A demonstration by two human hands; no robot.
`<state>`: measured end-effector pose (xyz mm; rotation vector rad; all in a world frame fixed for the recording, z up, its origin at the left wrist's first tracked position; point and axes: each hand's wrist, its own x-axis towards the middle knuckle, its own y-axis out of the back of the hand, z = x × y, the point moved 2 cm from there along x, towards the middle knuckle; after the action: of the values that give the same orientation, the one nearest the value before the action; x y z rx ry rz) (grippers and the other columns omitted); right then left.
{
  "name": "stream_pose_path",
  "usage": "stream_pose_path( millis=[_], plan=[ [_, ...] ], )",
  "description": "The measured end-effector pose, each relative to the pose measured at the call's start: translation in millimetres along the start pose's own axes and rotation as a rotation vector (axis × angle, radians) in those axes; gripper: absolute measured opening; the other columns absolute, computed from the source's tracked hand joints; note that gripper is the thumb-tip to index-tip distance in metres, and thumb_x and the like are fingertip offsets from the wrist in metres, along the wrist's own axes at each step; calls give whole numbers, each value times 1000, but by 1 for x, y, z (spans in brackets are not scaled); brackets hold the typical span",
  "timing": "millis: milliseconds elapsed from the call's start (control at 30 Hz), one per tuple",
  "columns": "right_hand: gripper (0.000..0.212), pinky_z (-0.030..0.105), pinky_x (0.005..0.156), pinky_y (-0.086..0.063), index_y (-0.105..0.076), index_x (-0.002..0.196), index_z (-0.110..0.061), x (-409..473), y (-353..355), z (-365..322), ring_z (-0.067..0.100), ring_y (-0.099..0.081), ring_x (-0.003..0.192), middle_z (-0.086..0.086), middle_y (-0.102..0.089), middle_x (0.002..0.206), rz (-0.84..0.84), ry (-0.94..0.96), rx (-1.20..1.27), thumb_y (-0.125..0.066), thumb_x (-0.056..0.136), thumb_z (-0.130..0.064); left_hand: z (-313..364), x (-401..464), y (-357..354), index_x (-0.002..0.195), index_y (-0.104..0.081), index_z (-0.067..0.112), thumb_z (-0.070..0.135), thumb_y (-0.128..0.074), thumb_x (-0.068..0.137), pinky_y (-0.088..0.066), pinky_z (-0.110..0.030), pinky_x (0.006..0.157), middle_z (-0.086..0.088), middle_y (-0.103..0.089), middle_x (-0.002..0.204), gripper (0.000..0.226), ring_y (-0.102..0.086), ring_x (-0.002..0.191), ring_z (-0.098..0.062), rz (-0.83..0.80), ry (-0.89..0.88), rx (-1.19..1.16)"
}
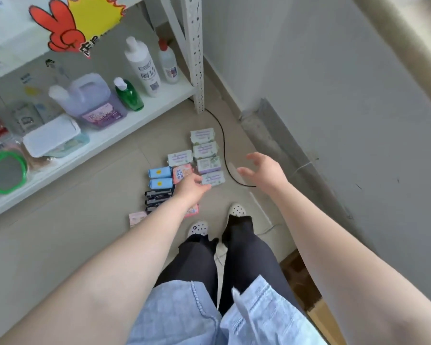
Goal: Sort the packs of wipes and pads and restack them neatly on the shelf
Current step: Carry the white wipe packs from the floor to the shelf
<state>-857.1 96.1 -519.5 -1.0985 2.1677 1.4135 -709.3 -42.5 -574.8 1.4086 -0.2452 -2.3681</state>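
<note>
Both bare forearms reach forward and down over a pale blue shirt hem point(184, 312) and dark trousers point(249, 260), with two spotted white shoes point(237, 210) on the beige floor point(85, 220). Left hand point(192, 188) hangs over the packs with its fingers loosely bent and the tips at the near edge of the nearest white pack point(212, 178); whether it touches or grips that pack I cannot tell. Right hand point(265, 170) hovers to the right of the packs, fingers spread wide and curved, holding nothing.

All the packs lie on the floor in front of the shoes, none on the shelf. Four white packs with green and purple print run in a column away from the feet, a fifth point(180, 157) just left of it. Beside that sit a pink pack point(182, 171), two blue packs point(159, 172) one behind the other, then dark packs point(157, 199) nearer the feet. Another pink pack point(138, 218) lies close to the left forearm.

A black cable point(224, 145) curves along the floor just right of the column. On the white shelf point(135, 128) to the left stand a purple jug point(95, 100), a green bottle point(128, 94), a tall white bottle point(142, 67), a small white bottle point(168, 64) and a lidded box point(51, 136)
</note>
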Motion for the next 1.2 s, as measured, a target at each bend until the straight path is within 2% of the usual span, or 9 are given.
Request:
stream_pose_path(
  millis=[233,433,500,567,667,767,900,1100,1200],
  plan=[
    [57,20,78,-36,-49,138,-20,157,-74,66,20,-58,113,5,-59,124,-144,-142,152,-64,89,-44,-36,149,-78,131,-54,12,37,-71,84,-45,-46,103,-13,-61,128,56,-58,117,-32,80,274,-462],
    [63,24,93,-38,-46,140,-12,301,-203,131,25,-53,122,12,-53,134,-139,-175,253,-69,87,-37,-131,292,-164,142,-39,19,47,-70,81,-46,-32,101,-8,-55,130,74,-56,105,-23,189,517,-688],
    [69,25,101,-38,-42,142,-8,341,-244,146,25,-50,128,12,-49,140,-141,-164,275,-71,86,-36,-158,331,-190,135,-42,32,44,-69,83,-46,-34,101,-2,-58,111,60,-53,97,-20,192,541,-766],
    [77,29,104,-40,-38,144,-6,373,-280,161,25,-49,129,11,-48,142,-145,-166,290,-73,83,-37,-175,363,-208,103,-52,37,38,-72,83,-54,-32,82,4,-53,89,28,-49,80,-17,218,562,-901],
    [74,25,92,-40,-39,140,-4,408,-320,180,23,-51,124,9,-51,137,-158,-195,302,-73,83,-37,-195,404,-229,116,-53,30,54,-78,68,-54,-27,54,-2,-58,112,59,-59,86,-20,202,590,-1046],
    [69,22,81,-40,-45,132,-6,434,-342,189,17,-57,110,3,-57,119,-120,-183,362,-76,80,-38,-206,429,-237,127,-49,21,52,-79,68,-57,-32,55,-8,-60,120,73,-64,97,-26,222,580,-1169],
    [61,32,92,-51,-56,123,-9,452,-352,196,19,-63,104,2,-65,115,-70,-120,409,-82,74,-34,-216,443,-238,129,-50,20,22,-82,74,-57,-33,57,-10,-66,119,63,-69,97,-27,309,455,-1305],
    [43,36,84,-55,-64,99,-14,414,-325,209,17,-64,85,-2,-68,95,-15,-169,448,-87,67,-28,-211,403,-235,126,-55,14,10,-75,80,-57,-31,53,-12,-67,117,51,-68,100,-28,315,434,-1229],
    [45,42,84,-57,-65,101,-12,372,-288,209,22,-69,89,3,-71,98,28,-222,551,-88,65,-28,-188,361,-219,118,-57,12,13,-74,82,-59,-35,68,-9,-69,111,40,-68,96,-25,250,427,-1179]
  ],
)
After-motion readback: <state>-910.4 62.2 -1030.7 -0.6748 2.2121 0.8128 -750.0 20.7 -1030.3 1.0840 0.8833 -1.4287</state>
